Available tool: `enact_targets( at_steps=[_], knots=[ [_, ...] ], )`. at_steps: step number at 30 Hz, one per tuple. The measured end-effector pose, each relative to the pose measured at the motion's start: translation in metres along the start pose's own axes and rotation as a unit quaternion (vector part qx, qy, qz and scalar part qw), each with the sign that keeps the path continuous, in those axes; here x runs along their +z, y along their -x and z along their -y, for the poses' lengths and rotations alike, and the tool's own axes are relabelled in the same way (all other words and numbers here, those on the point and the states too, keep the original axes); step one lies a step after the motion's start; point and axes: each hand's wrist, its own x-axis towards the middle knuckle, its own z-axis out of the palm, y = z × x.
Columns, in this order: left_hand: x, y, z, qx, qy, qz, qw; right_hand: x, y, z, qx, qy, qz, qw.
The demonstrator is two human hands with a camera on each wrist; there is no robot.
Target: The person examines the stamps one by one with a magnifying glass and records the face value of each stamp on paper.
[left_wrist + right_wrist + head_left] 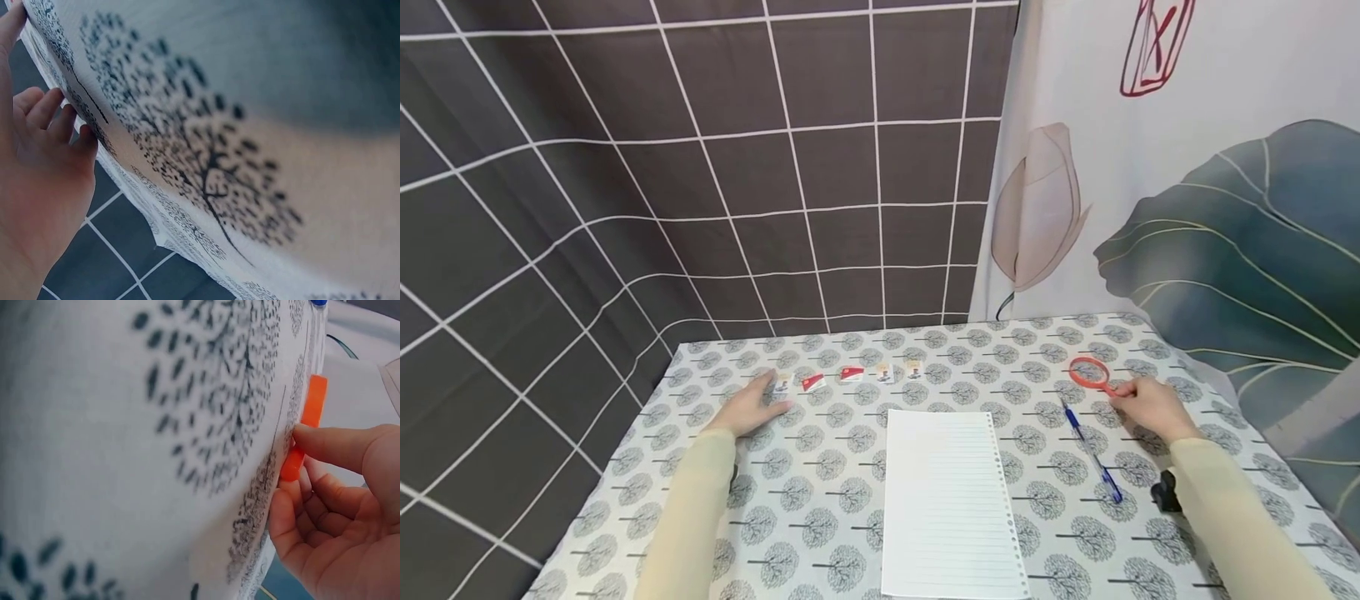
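In the head view my right hand (1153, 408) pinches the handle of an orange-red magnifying glass (1105, 387) at the right of the table. The right wrist view shows thumb and fingers gripping its orange handle (314, 403), close to the patterned cloth. My left hand (747, 408) lies on the table at the left, fingers extended, beside a small card with a picture (782, 383). This card heads a row with two red-and-white cards (812, 382) and two more picture cards (913, 369). In the left wrist view, the hand's (50, 162) fingers are relaxed against the cloth.
A lined sheet of loose-leaf paper (951, 500) with punched holes lies at the middle front. Between it and my right hand is a blue pen (1090, 450). A tree-patterned cloth (820, 529) covers the table. Behind hang a dark grid curtain (842, 175) and a leaf-printed curtain (1240, 242).
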Motion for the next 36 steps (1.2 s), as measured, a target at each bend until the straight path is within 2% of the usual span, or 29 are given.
enact_targets(
  at_steps=[4, 8, 11, 14, 18, 21, 26, 31, 36],
  knots=[
    [0.002, -0.003, 0.001, 0.006, 0.002, -0.001, 1.0, -0.005, 0.004, -0.001, -0.001, 0.005, -0.002, 1.0],
    [0.001, -0.008, 0.004, 0.032, -0.021, -0.019, 0.9991, -0.013, 0.006, 0.004, -0.013, 0.007, -0.034, 0.999],
    [-0.003, -0.011, 0.001, 0.051, -0.041, -0.041, 0.997, -0.019, 0.006, 0.012, -0.052, 0.019, -0.077, 0.995],
    [-0.008, -0.008, -0.006, 0.075, -0.057, -0.058, 0.9939, -0.026, 0.006, 0.02, -0.103, 0.048, -0.119, 0.986],
    [-0.007, -0.001, -0.018, 0.125, -0.094, -0.069, 0.9853, -0.031, 0.009, 0.029, -0.145, 0.072, -0.14, 0.977],
    [-0.002, 0.004, -0.03, 0.171, -0.121, -0.072, 0.9752, -0.032, 0.013, 0.035, -0.164, 0.09, -0.131, 0.974],
    [0.01, 0.013, -0.056, 0.232, -0.142, -0.061, 0.9605, -0.03, 0.015, 0.043, -0.194, 0.113, -0.076, 0.972],
    [0.027, 0.028, -0.083, 0.276, -0.147, -0.027, 0.9495, -0.022, 0.018, 0.045, -0.234, 0.149, -0.048, 0.96],
    [0.045, 0.044, -0.109, 0.313, -0.155, 0.01, 0.9371, -0.009, 0.019, 0.043, -0.256, 0.158, -0.026, 0.953]
  ],
)
